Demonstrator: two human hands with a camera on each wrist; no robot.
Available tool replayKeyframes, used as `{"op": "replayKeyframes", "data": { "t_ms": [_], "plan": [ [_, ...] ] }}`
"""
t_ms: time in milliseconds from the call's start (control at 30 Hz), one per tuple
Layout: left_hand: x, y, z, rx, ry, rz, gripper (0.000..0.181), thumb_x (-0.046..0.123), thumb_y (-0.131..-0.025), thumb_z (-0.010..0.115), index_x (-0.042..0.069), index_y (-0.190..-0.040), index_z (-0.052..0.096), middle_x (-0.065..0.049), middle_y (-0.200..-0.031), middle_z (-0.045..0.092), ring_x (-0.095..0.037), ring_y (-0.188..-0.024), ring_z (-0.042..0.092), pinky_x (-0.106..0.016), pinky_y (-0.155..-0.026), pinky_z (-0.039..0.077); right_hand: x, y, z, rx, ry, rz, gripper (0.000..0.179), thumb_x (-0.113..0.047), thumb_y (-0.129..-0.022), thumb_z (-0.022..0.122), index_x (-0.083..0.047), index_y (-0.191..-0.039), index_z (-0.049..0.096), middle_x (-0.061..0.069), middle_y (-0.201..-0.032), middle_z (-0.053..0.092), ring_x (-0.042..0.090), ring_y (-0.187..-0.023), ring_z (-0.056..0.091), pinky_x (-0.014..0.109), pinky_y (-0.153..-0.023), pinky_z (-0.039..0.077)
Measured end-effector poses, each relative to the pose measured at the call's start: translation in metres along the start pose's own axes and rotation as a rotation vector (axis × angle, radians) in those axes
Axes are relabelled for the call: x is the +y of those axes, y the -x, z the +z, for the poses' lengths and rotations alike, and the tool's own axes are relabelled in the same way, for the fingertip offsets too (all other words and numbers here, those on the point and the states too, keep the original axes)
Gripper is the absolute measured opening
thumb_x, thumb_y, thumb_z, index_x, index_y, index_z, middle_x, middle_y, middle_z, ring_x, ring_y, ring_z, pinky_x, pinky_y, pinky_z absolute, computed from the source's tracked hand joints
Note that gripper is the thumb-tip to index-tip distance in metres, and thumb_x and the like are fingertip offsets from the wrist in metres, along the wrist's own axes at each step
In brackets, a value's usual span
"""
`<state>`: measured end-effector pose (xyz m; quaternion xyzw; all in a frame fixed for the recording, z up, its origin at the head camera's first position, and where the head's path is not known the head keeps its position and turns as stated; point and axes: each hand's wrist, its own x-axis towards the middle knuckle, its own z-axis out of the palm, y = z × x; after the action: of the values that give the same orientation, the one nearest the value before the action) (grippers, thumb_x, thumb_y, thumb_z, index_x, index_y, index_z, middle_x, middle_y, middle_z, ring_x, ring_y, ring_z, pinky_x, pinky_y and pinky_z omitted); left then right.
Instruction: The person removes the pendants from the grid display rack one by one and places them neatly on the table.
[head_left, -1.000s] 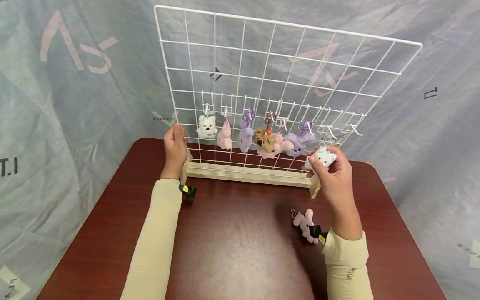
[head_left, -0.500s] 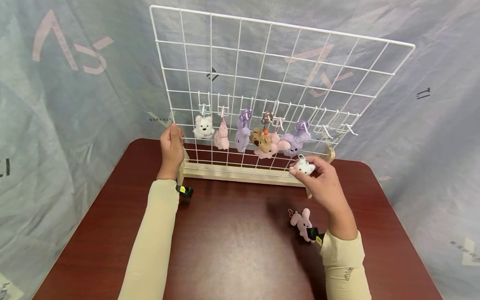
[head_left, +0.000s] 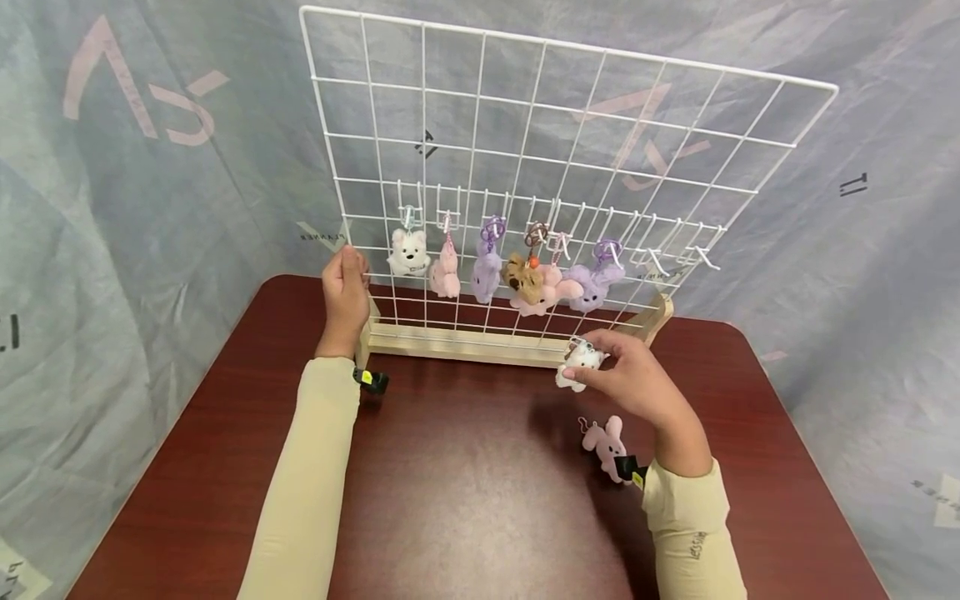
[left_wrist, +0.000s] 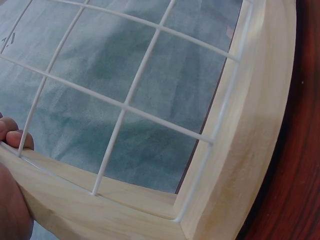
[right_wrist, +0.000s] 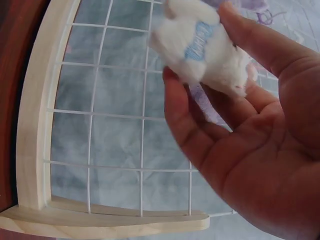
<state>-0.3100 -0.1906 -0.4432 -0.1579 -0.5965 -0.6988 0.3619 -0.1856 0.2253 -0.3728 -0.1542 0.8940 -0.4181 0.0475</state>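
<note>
My right hand (head_left: 626, 371) pinches a small white plush keychain (head_left: 579, 367) between thumb and fingers, in front of the rack's wooden base. In the right wrist view, blue lettering shows on the body of this plush (right_wrist: 197, 45). At the left side of the white wire grid rack (head_left: 480, 158), my left hand (head_left: 347, 292) grips the edge; the left wrist view shows its fingertips (left_wrist: 15, 135) behind the frame and its thumb in front. Below my right hand, a pink plush keychain (head_left: 606, 446) lies on the table, partly covered by the wrist camera.
Plush keychains hang in a row on the grid's hooks: a white dog (head_left: 408, 252), a pink one (head_left: 445, 273), a purple one (head_left: 487, 275), a brown one (head_left: 522, 279), another pink and another purple. Bare hooks (head_left: 702, 257) stick out at the right. The table (head_left: 465, 500) is dark red.
My right hand has moved down and left with the white plush, away from the hooks toward the front of the base. The left hand keeps its grip on the rack.
</note>
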Motion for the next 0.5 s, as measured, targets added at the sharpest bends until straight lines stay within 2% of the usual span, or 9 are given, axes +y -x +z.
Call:
{"op": "replayKeyframes", "data": {
  "t_ms": [133, 333, 400, 500],
  "plan": [
    [0.0, 0.0, 0.0, 0.004, 0.011, -0.005, 0.052, 0.022, -0.115, 0.04, -0.01, -0.074, 0.033, 0.009, -0.064, 0.037, -0.005, -0.055, 0.031, -0.02, -0.053, 0.026, 0.003, -0.001, 0.002, -0.059, 0.05, -0.016, 0.023, -0.022, -0.09, 0.086, -0.011, -0.106, 0.075, 0.004, -0.09, 0.072, 0.007, -0.073, 0.065, 0.024, -0.069, 0.055],
    [-0.001, -0.001, 0.0, 0.001, 0.022, 0.002, 0.052, 0.022, -0.115, 0.04, -0.009, -0.074, 0.033, 0.009, -0.064, 0.035, -0.006, -0.055, 0.03, -0.021, -0.053, 0.024, 0.008, -0.002, 0.005, -0.211, 0.077, -0.094, 0.014, -0.019, -0.092, 0.084, -0.012, -0.096, 0.073, -0.003, -0.079, 0.065, 0.006, -0.072, 0.058, 0.024, -0.068, 0.051],
    [-0.001, -0.001, 0.0, -0.001, 0.023, 0.004, 0.053, 0.022, -0.115, 0.04, -0.009, -0.074, 0.032, 0.008, -0.064, 0.035, -0.006, -0.055, 0.03, -0.021, -0.053, 0.024, 0.01, -0.002, 0.006, -0.275, 0.081, -0.077, 0.012, -0.017, -0.092, 0.083, -0.012, -0.093, 0.072, -0.003, -0.076, 0.062, 0.005, -0.067, 0.055, 0.023, -0.064, 0.049],
    [-0.001, -0.001, 0.0, -0.001, 0.021, -0.001, 0.052, 0.022, -0.115, 0.04, -0.009, -0.074, 0.033, 0.009, -0.064, 0.036, -0.006, -0.055, 0.031, -0.021, -0.054, 0.025, 0.011, 0.0, 0.006, -0.374, 0.064, -0.016, 0.012, -0.015, -0.093, 0.081, -0.008, -0.096, 0.072, -0.001, -0.078, 0.067, 0.003, -0.066, 0.056, 0.022, -0.063, 0.049]
  ]
}}
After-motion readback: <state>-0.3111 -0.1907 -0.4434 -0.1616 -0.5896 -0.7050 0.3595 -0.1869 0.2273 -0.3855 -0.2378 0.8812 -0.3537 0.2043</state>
